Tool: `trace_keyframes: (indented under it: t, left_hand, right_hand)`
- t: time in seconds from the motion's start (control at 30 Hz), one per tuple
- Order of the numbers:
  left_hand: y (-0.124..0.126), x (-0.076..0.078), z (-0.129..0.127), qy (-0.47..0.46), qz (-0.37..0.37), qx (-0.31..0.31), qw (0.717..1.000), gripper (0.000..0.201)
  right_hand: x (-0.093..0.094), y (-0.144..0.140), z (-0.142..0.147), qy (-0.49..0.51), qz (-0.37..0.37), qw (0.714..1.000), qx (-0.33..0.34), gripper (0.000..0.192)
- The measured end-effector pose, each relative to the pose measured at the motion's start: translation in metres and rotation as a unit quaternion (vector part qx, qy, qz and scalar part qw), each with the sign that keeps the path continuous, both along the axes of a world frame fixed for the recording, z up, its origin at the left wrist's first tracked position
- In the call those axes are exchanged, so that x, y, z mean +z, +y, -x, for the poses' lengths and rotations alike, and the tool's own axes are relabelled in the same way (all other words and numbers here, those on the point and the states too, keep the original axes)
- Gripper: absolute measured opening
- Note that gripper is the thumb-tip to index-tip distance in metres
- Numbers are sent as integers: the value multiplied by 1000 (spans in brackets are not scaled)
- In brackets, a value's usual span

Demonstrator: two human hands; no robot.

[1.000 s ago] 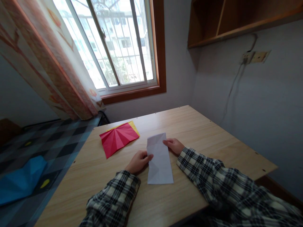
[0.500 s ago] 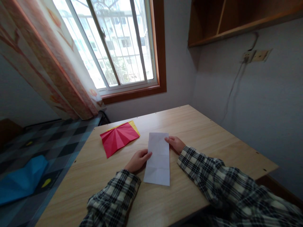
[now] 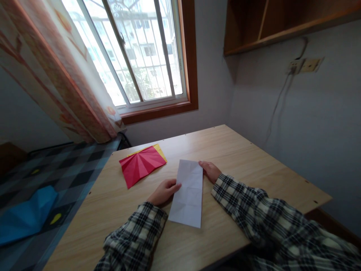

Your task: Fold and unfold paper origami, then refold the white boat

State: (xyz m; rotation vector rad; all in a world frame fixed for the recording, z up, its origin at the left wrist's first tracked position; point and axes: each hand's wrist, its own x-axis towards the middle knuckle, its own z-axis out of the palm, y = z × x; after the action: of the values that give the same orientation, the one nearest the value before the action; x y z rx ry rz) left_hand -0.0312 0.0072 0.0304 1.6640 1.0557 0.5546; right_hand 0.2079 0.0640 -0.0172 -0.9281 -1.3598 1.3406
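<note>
Beside the barred window, on the pale wooden counter (image 3: 248, 165), both hands pinch the creased white paper strip (image 3: 188, 192), left hand (image 3: 164, 191) mid-edge, right hand (image 3: 209, 170) top corner, having swung it slightly clockwise, squaring it.

Creased white paper (image 3: 187, 194) on wooden table (image 3: 254, 177), left hand (image 3: 163, 192) and right hand (image 3: 209, 171) apparently touching its edges

Both arms wear long sleeves of a checked shirt, black and grey lines crossing on cream cloth. The left hand (image 3: 163, 191) and right hand (image 3: 210, 171) are bare, with no rings or watch showing.
</note>
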Motion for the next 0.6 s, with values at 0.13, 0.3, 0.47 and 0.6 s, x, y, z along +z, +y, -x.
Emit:
trace_keyframes:
  t: [0.13,0.3,0.47,0.6]
  left_hand:
    - [1,1,1,5,-7,-15,1000,43]
    - [1,-3,1,-4,-7,0,1000,43]
    - [2,-12,-1,-61,-3,56,997,46]
    - [7,-18,0,-99,-27,109,989,49]
  right_hand:
    - [-3,1,-1,3,1,1000,-5,57]
    - [-4,2,-1,-7,-9,1000,-8,61]
    - [-1,-1,0,-25,-9,999,40,63]
    - [0,-8,4,-48,-30,988,140,57]
